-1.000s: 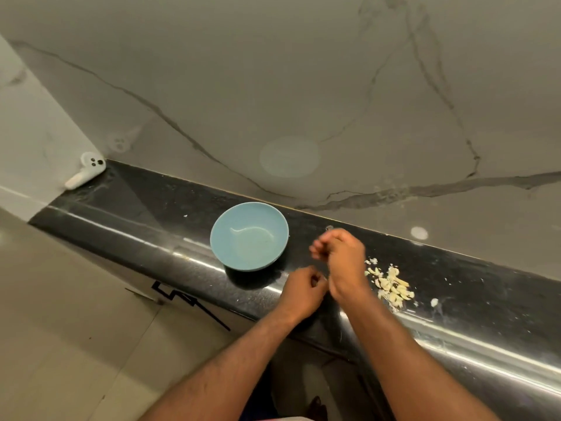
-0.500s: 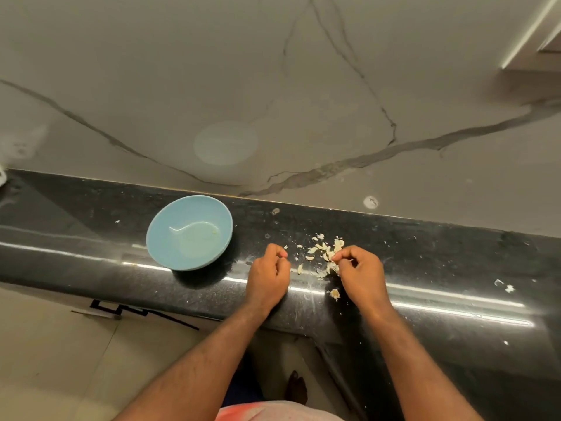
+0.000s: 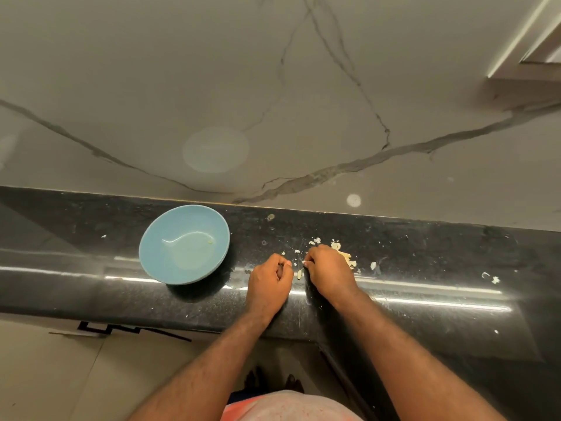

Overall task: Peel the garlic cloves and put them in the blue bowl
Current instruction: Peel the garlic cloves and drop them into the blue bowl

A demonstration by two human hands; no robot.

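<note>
Pale, papery garlic scraps (image 3: 346, 256) strewn on the black counter (image 3: 425, 262), cream to yellowish, small and ragged, thickest just beyond and partly under the right hand (image 3: 329, 273). Too small and broken to sort skin from clove. One slim pale sliver (image 3: 300, 272) lying in the gap between the two hands. A few stray white flecks (image 3: 494, 279) farther right, well apart from the heap. Knuckles of the right hand up, fingers curled tight with the tips down among the scraps. A narrow grip, its contents, if any, hidden. Just beside it the left hand (image 3: 268, 284), likewise curled, thumb laid against the forefinger, narrow too, and again impossible to tell about anything held inside. Close together, yet not touching. Left of both, near the left hand but clear of it, the blue bowl (image 3: 182, 226): round, shallow, glossy light blue, upright on the counter close to the veined marble wall (image 3: 273, 101), with a wet-looking shine in its bottom and one tiny yellowish speck beside that shine.
</note>
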